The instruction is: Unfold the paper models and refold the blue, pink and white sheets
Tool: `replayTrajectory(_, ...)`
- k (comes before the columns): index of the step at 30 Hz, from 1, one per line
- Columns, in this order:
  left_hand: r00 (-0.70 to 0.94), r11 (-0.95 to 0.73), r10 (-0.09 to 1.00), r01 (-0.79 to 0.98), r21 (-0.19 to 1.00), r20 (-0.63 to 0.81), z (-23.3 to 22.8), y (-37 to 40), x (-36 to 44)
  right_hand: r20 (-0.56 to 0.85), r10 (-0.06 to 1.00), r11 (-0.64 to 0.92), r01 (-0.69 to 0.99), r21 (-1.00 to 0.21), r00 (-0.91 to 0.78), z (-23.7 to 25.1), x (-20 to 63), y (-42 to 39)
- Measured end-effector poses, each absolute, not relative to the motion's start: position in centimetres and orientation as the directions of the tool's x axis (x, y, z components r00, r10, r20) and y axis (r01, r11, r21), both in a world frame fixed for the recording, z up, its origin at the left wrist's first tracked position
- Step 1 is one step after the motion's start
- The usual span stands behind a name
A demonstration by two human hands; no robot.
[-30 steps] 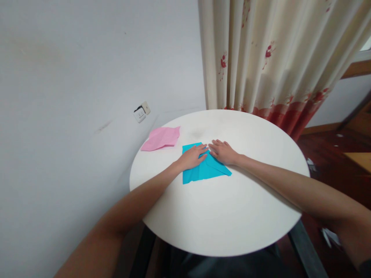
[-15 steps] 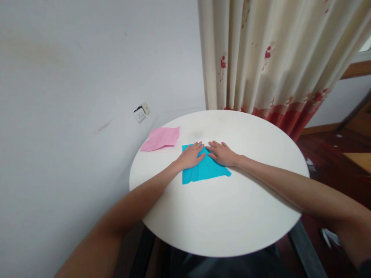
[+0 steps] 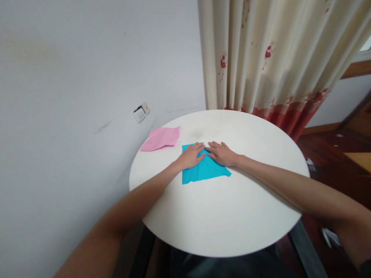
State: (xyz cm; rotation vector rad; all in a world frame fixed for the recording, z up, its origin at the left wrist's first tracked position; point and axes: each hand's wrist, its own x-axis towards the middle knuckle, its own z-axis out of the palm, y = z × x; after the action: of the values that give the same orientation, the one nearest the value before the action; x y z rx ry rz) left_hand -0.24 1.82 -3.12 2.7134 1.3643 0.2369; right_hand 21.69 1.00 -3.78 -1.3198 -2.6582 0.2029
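A blue sheet of paper [image 3: 199,174], creased and with uneven edges, lies on the round white table [image 3: 220,216]. Flat on its upper left part rests my left hand [image 3: 191,155], fingers stretched out and holding nothing. My right hand [image 3: 222,153] presses on the sheet's right side with its fingers spread, also without a grasp. The fingertips of both hands nearly meet at the sheet's far edge. The hands cover much of the upper part of the paper.
Pink paper [image 3: 161,138] lies at the table's far left edge, by the wall. A wall socket [image 3: 139,115] is above it. A cream curtain with red flowers [image 3: 261,58] hangs behind the table. Scraps [image 3: 330,236] lie on the dark floor at right.
Almost nothing differs. The fingers of my right hand have shifted very slightly left, towards my left hand; the papers stay in place.
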Motion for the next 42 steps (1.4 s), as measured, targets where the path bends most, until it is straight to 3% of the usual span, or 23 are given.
replayTrajectory(13, 0.546, -0.551, 0.834, 0.821, 0.150, 0.074, -3.14, 2.34, -0.47, 0.090, 0.798, 0.601, 0.776, -0.189, -0.596, -3.84, 21.69, 0.98)
replayTrajectory(26, 0.562, -0.586, 0.809, 0.791, 0.174, 0.172, -3.42, 1.98, -0.18, 0.098, 0.795, 0.605, 0.772, -0.195, -0.599, -3.95, 21.69, 1.14)
replayTrajectory(42, 0.564, -0.581, 0.814, 0.794, 0.181, 0.140, -3.46, 2.21, -0.42, 0.082, 0.799, 0.599, 0.777, -0.194, -0.596, -3.70, 21.66, 0.98)
